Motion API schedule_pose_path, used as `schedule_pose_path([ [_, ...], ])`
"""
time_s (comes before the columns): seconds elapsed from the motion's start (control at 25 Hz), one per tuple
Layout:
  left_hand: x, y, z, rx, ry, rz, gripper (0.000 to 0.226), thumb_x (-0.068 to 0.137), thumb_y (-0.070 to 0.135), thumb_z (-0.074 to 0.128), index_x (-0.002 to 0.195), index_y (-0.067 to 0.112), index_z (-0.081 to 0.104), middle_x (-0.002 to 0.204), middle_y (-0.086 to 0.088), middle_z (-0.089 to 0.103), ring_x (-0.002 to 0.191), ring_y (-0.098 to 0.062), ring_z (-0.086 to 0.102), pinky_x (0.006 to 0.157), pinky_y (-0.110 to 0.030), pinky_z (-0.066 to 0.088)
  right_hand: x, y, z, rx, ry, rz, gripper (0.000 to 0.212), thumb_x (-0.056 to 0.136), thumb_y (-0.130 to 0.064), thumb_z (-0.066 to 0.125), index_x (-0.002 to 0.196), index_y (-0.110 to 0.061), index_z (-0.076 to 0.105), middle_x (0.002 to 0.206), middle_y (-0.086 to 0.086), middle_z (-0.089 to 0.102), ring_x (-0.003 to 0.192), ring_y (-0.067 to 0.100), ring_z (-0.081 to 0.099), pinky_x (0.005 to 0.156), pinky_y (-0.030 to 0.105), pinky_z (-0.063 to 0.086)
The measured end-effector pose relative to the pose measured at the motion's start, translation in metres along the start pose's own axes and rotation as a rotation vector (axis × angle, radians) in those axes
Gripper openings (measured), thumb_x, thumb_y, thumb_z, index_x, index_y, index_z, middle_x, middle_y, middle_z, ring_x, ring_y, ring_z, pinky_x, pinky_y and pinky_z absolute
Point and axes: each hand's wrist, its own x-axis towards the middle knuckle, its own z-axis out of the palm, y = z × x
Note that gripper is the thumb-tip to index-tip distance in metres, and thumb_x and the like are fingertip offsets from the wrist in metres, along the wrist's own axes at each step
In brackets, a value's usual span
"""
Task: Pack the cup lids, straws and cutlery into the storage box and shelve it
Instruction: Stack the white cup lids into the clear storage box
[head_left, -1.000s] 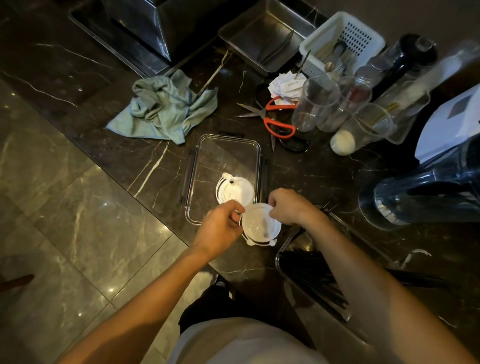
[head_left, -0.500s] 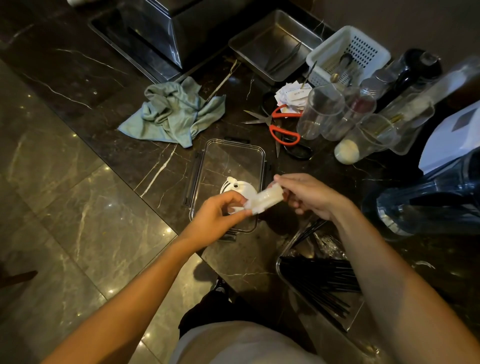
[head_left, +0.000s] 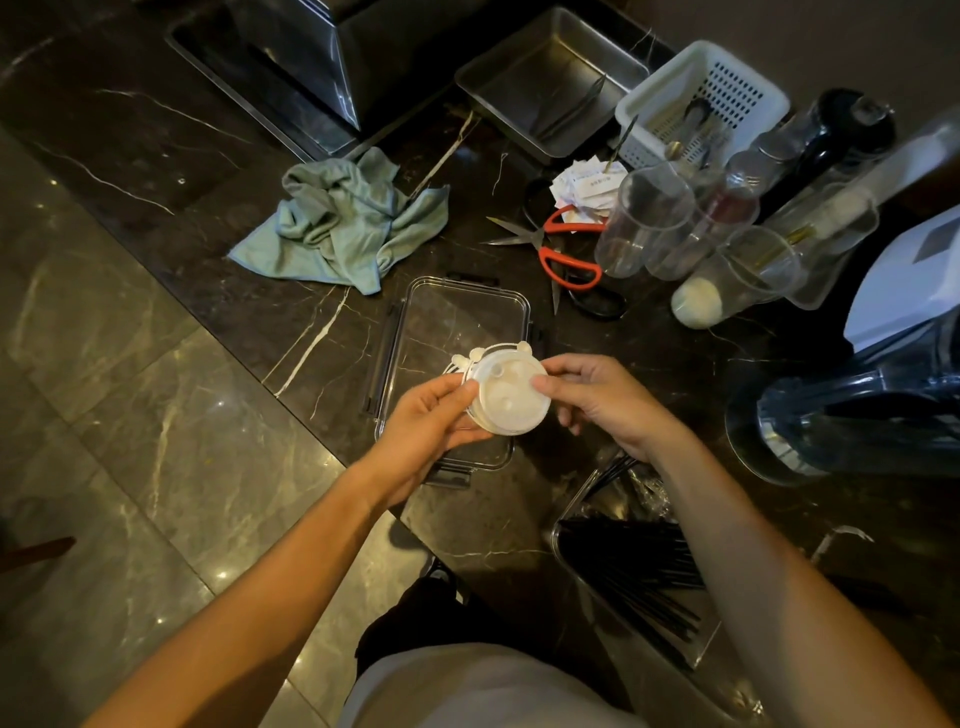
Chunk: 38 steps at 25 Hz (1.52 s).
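You hold the lids, a small stack, above the near end of the clear box; your left hand cups them from below with curled fingers, your right hand pinches the right rim; they look light, thin and springy, likely slick, so grip the rims and keep the stack square or it may fan apart; the counter is dark polished marble, cluttered at the far right; a cloth lies far left, scissors beyond the box, black straws in a tray near right.
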Motion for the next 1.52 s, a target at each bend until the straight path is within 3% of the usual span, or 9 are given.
schedule_pose_path([
  [0.16, 0.003, 0.005, 0.005, -0.108, 0.041, -0.037, 0.027, 0.105, 0.021, 0.051, 0.122, 0.006, 0.068, 0.12, -0.018, 0.074, 0.106, -0.029, 0.074, 0.092, -0.042, 0.061, -0.005, -0.004, 0.005, -0.008, -0.007, 0.026, 0.025, 0.099, -0.025, 0.07, 0.124, -0.02, 0.07, 0.102, 0.002, 0.079, 0.066, 0.017, 0.068, 0.056, 0.028, 0.057],
  [0.28, 0.005, 0.003, 0.007, -0.125, 0.048, -0.057, 0.033, 0.106, 0.028, 0.049, 0.126, 0.007, 0.066, 0.123, -0.019, 0.072, 0.11, -0.031, 0.072, 0.095, -0.044, 0.059, -0.006, -0.008, 0.012, -0.072, 0.054, -0.06, 0.023, 0.099, -0.022, 0.07, 0.122, -0.019, 0.069, 0.109, 0.002, 0.076, 0.079, 0.022, 0.074, 0.06, 0.034, 0.061],
  [0.52, 0.006, -0.003, 0.005, -0.249, 0.07, -0.06, 0.052, 0.107, 0.043, 0.04, 0.137, 0.006, 0.06, 0.132, -0.021, 0.068, 0.122, -0.034, 0.065, 0.103, -0.046, 0.053, -0.011, -0.004, 0.027, 0.016, 0.083, -0.008, 0.018, 0.098, -0.017, 0.071, 0.114, -0.011, 0.066, 0.106, 0.014, 0.073, 0.075, 0.017, 0.072, 0.059, 0.032, 0.063],
  [0.68, 0.006, -0.004, 0.003, -0.356, 0.159, -0.048, 0.043, 0.108, 0.03, 0.045, 0.137, 0.0, 0.057, 0.133, -0.024, 0.066, 0.113, -0.032, 0.068, 0.096, -0.043, 0.057, -0.017, 0.002, 0.025, 0.156, 0.113, 0.032, 0.019, 0.1, -0.019, 0.068, 0.116, -0.008, 0.068, 0.104, 0.014, 0.075, 0.073, 0.017, 0.07, 0.058, 0.031, 0.061],
  [0.88, 0.001, -0.004, 0.005, -0.274, 0.149, -0.03, 0.023, 0.105, 0.018, 0.051, 0.124, 0.006, 0.059, 0.114, -0.016, 0.072, 0.097, -0.024, 0.074, 0.085, -0.038, 0.061, -0.021, 0.003, 0.027, 0.155, 0.127, 0.035, 0.019, 0.097, -0.019, 0.071, 0.113, -0.008, 0.069, 0.101, 0.011, 0.077, 0.077, 0.019, 0.072, 0.062, 0.033, 0.063],
  [1.04, -0.003, -0.001, 0.007, -0.211, 0.099, -0.06, 0.033, 0.104, 0.016, 0.053, 0.132, 0.0, 0.059, 0.126, -0.021, 0.07, 0.109, -0.032, 0.07, 0.093, -0.043, 0.059, -0.021, 0.0, 0.031, 0.111, 0.197, -0.01, 0.017, 0.097, -0.021, 0.072, 0.111, -0.011, 0.07, 0.104, 0.012, 0.075, 0.08, 0.017, 0.072, 0.061, 0.034, 0.063],
  [1.24, -0.006, -0.003, 0.004, -0.269, 0.101, -0.085, 0.037, 0.104, 0.016, 0.051, 0.137, -0.001, 0.055, 0.132, -0.029, 0.064, 0.109, -0.035, 0.068, 0.094, -0.046, 0.057, -0.022, 0.002, 0.034, 0.121, 0.184, 0.0, 0.019, 0.097, -0.016, 0.071, 0.113, -0.007, 0.067, 0.105, 0.01, 0.076, 0.08, 0.01, 0.076, 0.06, 0.028, 0.062],
  [1.4, -0.009, -0.002, 0.006, -0.158, 0.06, -0.086, 0.044, 0.103, 0.038, 0.05, 0.137, 0.011, 0.059, 0.126, -0.019, 0.071, 0.11, -0.033, 0.072, 0.096, -0.045, 0.058, -0.021, 0.005, 0.038, 0.099, 0.189, 0.024, 0.019, 0.097, -0.017, 0.072, 0.112, -0.008, 0.065, 0.101, 0.009, 0.076, 0.083, 0.016, 0.076, 0.065, 0.037, 0.066],
  [1.52, -0.008, -0.005, 0.005, -0.049, 0.039, -0.036, 0.04, 0.103, 0.031, 0.052, 0.138, 0.011, 0.058, 0.124, -0.017, 0.072, 0.11, -0.035, 0.073, 0.094, -0.044, 0.06, -0.019, 0.006, 0.04, 0.093, 0.201, 0.021, 0.02, 0.098, -0.023, 0.071, 0.114, -0.012, 0.064, 0.104, 0.008, 0.076, 0.084, 0.016, 0.076, 0.067, 0.04, 0.066],
])
